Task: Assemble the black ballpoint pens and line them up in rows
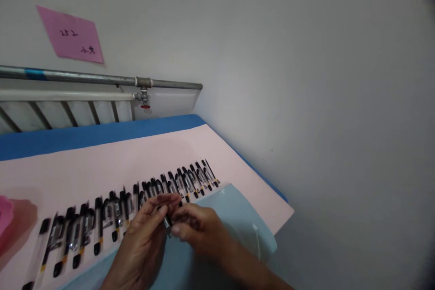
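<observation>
A person's 2 bare hands meet just on the near side of a long row of pens (117,213), which slants away across a pale pink sheet on a blue worktop (163,126). The pens have clear barrels with black ends, several with yellow bands, and small clear-and-black pieces lie among them. The left hand (144,231), near the middle of the row, grasps a small dark-and-clear piece (167,226) between thumb and fingers. The right hand (200,226) has its fingers curled close to that piece, its thumb beside it; whether it grips the piece cannot be told. A pale blue sheet (234,208) lies on the near side of the row, partly under the hands. Left of the row is a bright pink object (5,217), cut off by the view. Beyond the row are a white radiator (84,111), a metal pipe (68,75), a red-handled valve (145,107) and, above them, a pink note (70,36) handwritten with "252".
</observation>
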